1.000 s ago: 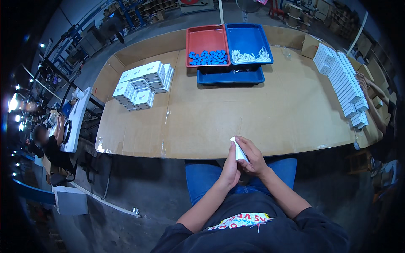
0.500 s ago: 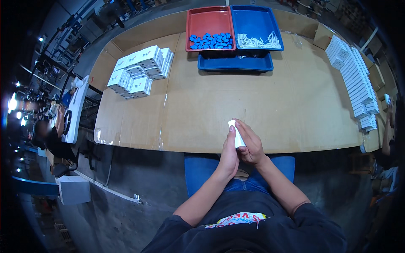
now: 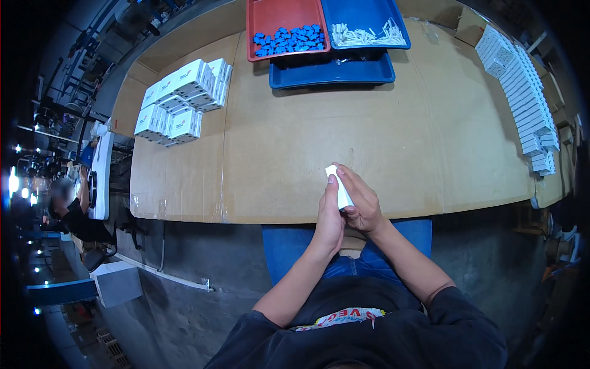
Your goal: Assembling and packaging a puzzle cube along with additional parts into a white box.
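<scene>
Between my two hands, over the table's near edge, is a small white box [image 3: 340, 189], held tilted with one narrow face upward. My left hand [image 3: 330, 214] presses on it from the left, thumb lying along its side. Closed round its right side is my right hand [image 3: 365, 202], fingers bent over the far end. Most of the box is covered by the palms and fingers.
White boxes [image 3: 185, 125] are stacked at the table's left. A long row of white cartons [image 3: 526, 101] lines the right edge. At the back, a red tray [image 3: 252, 37] holds blue pieces, a blue tray [image 3: 369, 12] white sticks; another blue tray [image 3: 332, 79] sits below. A person [image 3: 77, 206] works far left.
The whole view has shifted a little, with the trays nearer the top edge. Both hands keep much the same hold on the white box.
</scene>
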### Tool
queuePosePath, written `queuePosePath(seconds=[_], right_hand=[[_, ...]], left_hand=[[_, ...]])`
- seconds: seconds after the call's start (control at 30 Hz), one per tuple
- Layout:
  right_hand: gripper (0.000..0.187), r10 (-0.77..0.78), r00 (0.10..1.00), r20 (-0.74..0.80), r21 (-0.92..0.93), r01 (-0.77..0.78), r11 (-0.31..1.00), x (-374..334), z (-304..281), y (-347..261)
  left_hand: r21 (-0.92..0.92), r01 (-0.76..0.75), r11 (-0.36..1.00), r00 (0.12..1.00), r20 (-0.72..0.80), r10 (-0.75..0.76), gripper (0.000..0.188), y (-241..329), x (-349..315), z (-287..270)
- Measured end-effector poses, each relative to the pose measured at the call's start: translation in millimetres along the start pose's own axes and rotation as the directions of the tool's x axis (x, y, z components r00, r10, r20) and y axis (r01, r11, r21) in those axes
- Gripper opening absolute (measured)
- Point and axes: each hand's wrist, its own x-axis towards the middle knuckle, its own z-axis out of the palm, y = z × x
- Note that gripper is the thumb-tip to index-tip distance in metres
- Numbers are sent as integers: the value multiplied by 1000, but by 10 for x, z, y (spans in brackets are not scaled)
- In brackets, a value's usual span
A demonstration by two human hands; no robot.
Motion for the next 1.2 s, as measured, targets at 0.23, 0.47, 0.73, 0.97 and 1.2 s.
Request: queuePosePath(seconds=[0.23,0.47,0.73,0.97,1.2], right_hand=[[74,33,998,58,44,-36,998,32,-12,60],[78,414,910,5,266,-401,877,120,-65,-166],[50,528,807,263,270,-587,763,-13,-62,-297],[48,450,859,244,160,-494,855,-43,28,-347],[46,270,948,166,6,-275,961,-21,-3,-360]], left_hand=[[-16,16,1000,999,44,-15,52,-15,38,-109],[149,-175,973,985,12,175,66,19,69,-141],[340,-469,815,882,134,452,63,46,77,-235],[358,-502,787,858,95,504,64,-50,119,-314],[427,-618,660,777,209,593,61,-73,132,-324]])
